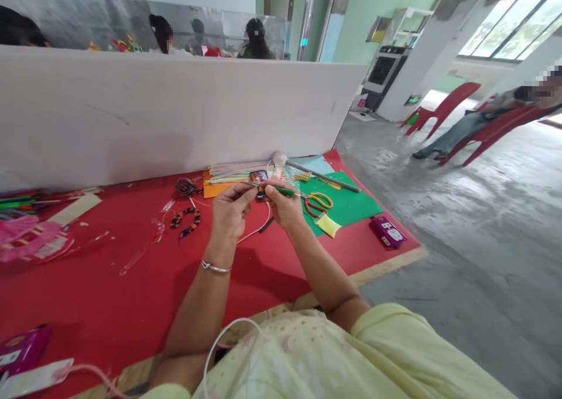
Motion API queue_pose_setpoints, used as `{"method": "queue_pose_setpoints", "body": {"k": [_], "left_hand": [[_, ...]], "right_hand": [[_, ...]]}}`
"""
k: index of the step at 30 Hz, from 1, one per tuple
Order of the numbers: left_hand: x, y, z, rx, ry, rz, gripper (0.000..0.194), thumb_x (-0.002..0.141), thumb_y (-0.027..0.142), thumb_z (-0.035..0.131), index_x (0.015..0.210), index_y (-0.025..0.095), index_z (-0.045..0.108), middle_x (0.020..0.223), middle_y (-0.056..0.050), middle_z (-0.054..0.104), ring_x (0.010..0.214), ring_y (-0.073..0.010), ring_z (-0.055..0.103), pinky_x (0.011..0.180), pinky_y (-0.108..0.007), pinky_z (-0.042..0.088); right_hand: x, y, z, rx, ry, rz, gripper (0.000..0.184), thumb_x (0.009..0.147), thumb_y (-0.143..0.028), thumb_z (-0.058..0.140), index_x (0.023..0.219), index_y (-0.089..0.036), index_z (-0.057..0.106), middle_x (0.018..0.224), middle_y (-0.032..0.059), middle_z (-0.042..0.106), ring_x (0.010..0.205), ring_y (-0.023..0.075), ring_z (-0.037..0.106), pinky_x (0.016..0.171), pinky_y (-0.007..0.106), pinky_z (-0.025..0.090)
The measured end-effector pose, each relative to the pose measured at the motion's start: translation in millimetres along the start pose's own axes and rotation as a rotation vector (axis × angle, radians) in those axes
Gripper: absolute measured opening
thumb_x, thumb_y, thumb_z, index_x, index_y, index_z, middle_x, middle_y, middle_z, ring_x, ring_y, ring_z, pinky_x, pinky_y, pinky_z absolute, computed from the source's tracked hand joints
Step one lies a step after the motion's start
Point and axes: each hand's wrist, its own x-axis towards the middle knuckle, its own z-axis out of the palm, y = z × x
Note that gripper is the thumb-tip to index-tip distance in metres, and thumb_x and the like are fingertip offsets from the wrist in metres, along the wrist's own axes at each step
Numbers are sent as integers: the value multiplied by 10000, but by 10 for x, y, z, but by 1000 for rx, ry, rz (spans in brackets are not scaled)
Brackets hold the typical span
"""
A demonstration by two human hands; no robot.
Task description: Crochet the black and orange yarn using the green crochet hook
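Note:
Both my hands are raised close together above the red tabletop [259, 270]. My left hand [230, 208] is closed in a pinch, thumb against fingertips; what it pinches is too small to make out. A slim green-handled tool [285, 191] lies in my right hand [286, 208], which is closed round it, and a thin metal part sticks out to the right. Something thin and dark shows between the fingertips of the two hands. Just behind them lies a phone [258, 176] with a lit screen. Pliers [320, 201] with yellow and red handles rest to the right of my right hand.
A green sheet [351, 203] carries a yellow packet [328, 225]. Purple boxes [389, 232] lie at the right edge and front left. A black-and-orange beaded strand [189, 222], wire coil [187, 187] and pink item [30, 235] lie left. A white partition [175, 112] stands behind.

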Motion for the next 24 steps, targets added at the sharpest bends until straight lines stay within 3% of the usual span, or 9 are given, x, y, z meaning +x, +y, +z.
{"method": "queue_pose_setpoints", "body": {"k": [7, 14, 24], "left_hand": [[89, 11, -32, 64, -26, 17, 245, 552, 197, 942, 749, 161, 799, 621, 17, 657, 438, -27, 376, 415, -194, 222], [163, -57, -29, 95, 8, 14, 213, 564, 192, 925, 737, 164, 804, 578, 27, 629, 426, -30, 376, 411, -196, 215], [257, -138, -33, 131, 33, -18, 237, 545, 205, 925, 737, 166, 792, 574, 31, 629, 423, -31, 376, 410, -195, 216]], "right_hand": [[156, 55, -8, 160, -25, 129, 380, 555, -405, 1014, 837, -235, 823, 782, -27, 767, 621, 79, 644, 576, 196, 559], [236, 126, -121, 220, -108, 244, 366, 666, -459, 956, 892, -214, 807, 778, -14, 760, 689, 95, 688, 638, 191, 589], [295, 134, -178, 192, -116, 247, 318, 619, -295, 969, 877, -222, 799, 841, -17, 797, 710, 103, 706, 685, 214, 602]]}}
